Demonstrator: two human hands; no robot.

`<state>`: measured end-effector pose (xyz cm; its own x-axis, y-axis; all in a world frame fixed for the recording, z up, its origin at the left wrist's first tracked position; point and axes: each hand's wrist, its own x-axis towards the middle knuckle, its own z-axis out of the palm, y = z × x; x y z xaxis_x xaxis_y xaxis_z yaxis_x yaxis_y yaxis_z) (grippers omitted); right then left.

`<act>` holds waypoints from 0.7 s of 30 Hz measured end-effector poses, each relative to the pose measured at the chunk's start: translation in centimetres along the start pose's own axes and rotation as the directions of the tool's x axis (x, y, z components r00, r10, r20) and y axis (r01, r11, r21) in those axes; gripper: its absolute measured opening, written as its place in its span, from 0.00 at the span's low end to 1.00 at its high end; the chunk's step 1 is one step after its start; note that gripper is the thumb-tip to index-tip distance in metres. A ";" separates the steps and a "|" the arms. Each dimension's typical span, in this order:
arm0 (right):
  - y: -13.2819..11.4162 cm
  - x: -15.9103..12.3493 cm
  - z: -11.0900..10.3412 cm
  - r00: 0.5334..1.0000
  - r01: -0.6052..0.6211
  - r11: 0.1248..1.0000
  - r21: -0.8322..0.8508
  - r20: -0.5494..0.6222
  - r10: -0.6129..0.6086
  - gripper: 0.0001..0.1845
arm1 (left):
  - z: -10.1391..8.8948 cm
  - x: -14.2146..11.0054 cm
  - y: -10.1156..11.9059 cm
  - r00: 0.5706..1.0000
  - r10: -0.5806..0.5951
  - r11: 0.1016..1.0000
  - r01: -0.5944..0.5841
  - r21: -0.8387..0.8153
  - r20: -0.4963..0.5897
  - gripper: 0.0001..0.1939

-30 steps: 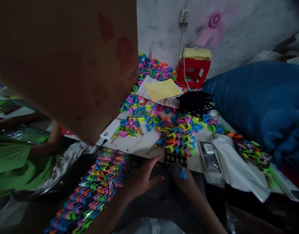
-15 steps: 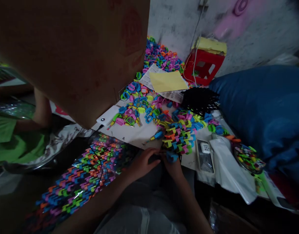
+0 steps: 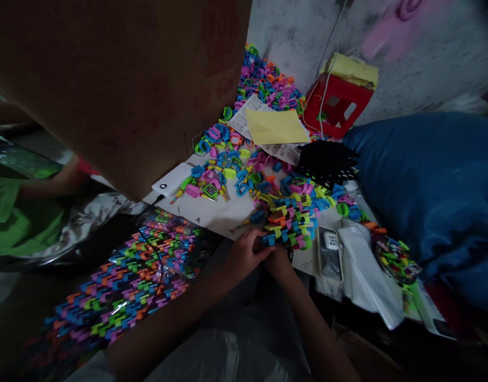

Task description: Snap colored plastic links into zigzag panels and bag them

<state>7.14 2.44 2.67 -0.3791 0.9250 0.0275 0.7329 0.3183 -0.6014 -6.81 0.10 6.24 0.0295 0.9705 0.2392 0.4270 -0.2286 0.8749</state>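
Note:
My left hand [image 3: 248,255] is closed at the near edge of a block of toy watches [image 3: 291,220], its thumb and fingers around a blue toy watch [image 3: 268,241]. These small plastic pieces sit in close slanted rows of orange, pink, yellow, green and blue. My right hand [image 3: 278,261] is curled beneath that same near edge; its fingertips are hidden under the pieces. Just left of the block lies a loose blue piece with a yellow, pencil-like end [image 3: 255,217]. Many loose watch pieces [image 3: 228,164] are scattered on the white tabletop [image 3: 215,215] beyond.
A large cardboard box [image 3: 120,95] stands at left. Beneath it lie filled watch rows under clear plastic [image 3: 128,286]. A white power bank [image 3: 172,179], black strips [image 3: 327,162], a tray [image 3: 330,254], plastic bags [image 3: 367,270], a blue sack [image 3: 422,196] and a co-worker's green sleeve [image 3: 5,201] surround me.
The blue toy watch, earlier in my right hand below the block, is now at the block's near edge. My left hand has moved up and right to it. The view has shifted slightly.

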 end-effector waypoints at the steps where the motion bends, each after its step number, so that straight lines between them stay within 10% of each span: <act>1: 0.2 0.0 0.2 1.000 0.000 1.000 0.013 -0.001 0.000 0.14 | 0.2 0.1 0.0 1.000 0.007 1.000 -0.007 0.016 -0.001 0.16; 12: 0.5 -3.4 -2.0 0.997 -0.076 0.975 0.210 -0.004 0.079 0.15 | 0.8 -1.0 -1.9 0.990 -0.043 0.998 0.050 -0.047 0.138 0.25; 21: 3.5 -9.8 -0.5 0.968 -0.052 0.994 -0.100 -0.250 0.025 0.21 | 2.8 1.0 -4.6 0.974 0.009 0.901 -0.107 0.420 0.228 0.04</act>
<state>13.67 -5.43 0.69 -0.2073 0.9553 0.2110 0.8042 0.2892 -0.5193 -6.22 2.31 1.21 0.2384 0.9603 0.1448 0.7612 -0.2773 0.5862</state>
